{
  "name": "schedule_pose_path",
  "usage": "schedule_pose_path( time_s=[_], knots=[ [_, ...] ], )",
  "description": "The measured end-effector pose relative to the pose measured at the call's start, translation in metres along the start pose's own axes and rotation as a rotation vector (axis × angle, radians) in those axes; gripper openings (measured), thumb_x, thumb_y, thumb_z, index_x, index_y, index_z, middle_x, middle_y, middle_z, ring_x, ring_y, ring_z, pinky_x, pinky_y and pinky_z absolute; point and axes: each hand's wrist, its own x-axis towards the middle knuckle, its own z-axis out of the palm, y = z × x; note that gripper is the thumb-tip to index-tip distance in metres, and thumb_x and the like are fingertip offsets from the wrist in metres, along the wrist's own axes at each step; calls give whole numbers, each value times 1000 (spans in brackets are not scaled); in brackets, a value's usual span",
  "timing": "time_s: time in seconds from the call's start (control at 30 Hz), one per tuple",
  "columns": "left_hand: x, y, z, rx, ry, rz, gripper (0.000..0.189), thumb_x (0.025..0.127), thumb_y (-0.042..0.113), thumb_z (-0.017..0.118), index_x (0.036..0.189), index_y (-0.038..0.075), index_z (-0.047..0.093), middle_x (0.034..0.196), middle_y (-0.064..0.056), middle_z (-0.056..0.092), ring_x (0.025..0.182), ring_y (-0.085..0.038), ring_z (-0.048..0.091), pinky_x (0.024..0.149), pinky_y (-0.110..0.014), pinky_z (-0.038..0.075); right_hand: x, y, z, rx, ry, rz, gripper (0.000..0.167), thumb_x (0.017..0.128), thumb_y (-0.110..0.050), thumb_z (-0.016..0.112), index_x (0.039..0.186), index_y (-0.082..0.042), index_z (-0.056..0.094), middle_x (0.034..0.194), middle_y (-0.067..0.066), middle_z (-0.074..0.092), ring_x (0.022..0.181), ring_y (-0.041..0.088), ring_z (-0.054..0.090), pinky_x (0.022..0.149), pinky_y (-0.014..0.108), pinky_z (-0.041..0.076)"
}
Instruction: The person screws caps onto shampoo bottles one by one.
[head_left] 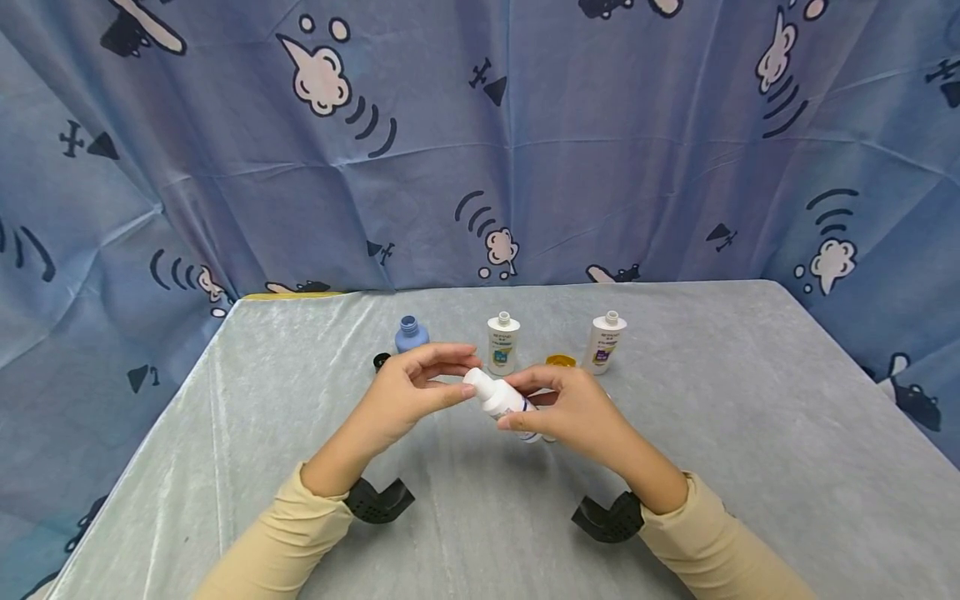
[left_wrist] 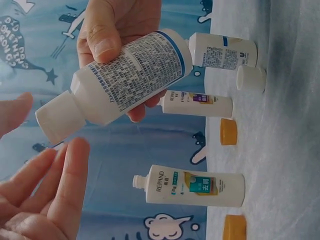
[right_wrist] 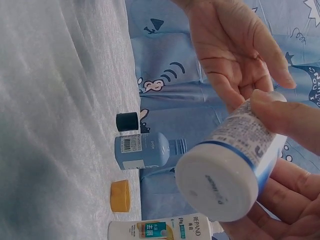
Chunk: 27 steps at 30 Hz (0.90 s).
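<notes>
My right hand grips a white bottle with a blue stripe and small printed text, tilted with its base toward the right. On the bottle's neck sits a white cap, pointing to the left. Around that cap, my left hand holds its thumb and fingers spread apart. In the left wrist view a gap shows between the thumb and the cap; the fingertips lie close to the cap, and I cannot tell whether they touch it. The right wrist view shows the bottle's round base.
Behind my hands stand a blue uncapped bottle beside a black cap, and two uncapped REPAND bottles with yellow caps near them. Another white bottle stands by a white cap. A patterned blue curtain hangs behind the table.
</notes>
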Motion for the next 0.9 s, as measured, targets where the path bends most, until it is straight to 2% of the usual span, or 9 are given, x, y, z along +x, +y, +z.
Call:
schedule_pose_path(
  time_s=[0.2, 0.33, 0.57, 0.67, 0.9],
  knots=[
    [0, 1, 1, 1, 25, -37, 33, 87, 6, 75, 117, -4, 66, 129, -20, 65, 101, -9, 68, 87, -26, 57, 0, -1, 0, 13, -4, 10, 37, 76, -16, 87, 108, -1, 74, 103, 13, 74, 94, 17, 69, 77, 24, 59],
    [0, -1, 1, -14, 20, -39, 30, 87, 5, 74, 114, -6, 67, 129, -20, 65, 95, -7, 68, 85, -26, 59, 0, 0, 0, 3, -1, -5, 37, 75, -16, 87, 107, -1, 74, 103, 12, 74, 95, 17, 68, 78, 24, 59],
    [-1, -2, 1, -22, 3, -35, 33, 87, 5, 74, 118, -6, 67, 133, -23, 62, 97, -6, 68, 87, -28, 59, 0, -1, 0, 13, -5, 10, 38, 75, -16, 87, 108, -1, 74, 103, 13, 74, 93, 17, 69, 75, 23, 59],
    [-1, -2, 0, -19, -5, -34, 34, 88, 5, 74, 119, -6, 67, 135, -25, 60, 98, -9, 69, 87, -27, 59, 0, -1, -1, 11, -6, 18, 38, 75, -16, 87, 108, -2, 74, 104, 12, 74, 93, 17, 69, 75, 23, 59],
    [-1, 0, 0, 7, -21, -18, 36, 88, 3, 72, 122, -7, 66, 133, -20, 63, 103, -23, 70, 86, -26, 58, 0, -1, -1, 10, -8, 14, 37, 76, -16, 87, 108, -2, 74, 104, 13, 74, 94, 17, 69, 77, 24, 60]
  ],
)
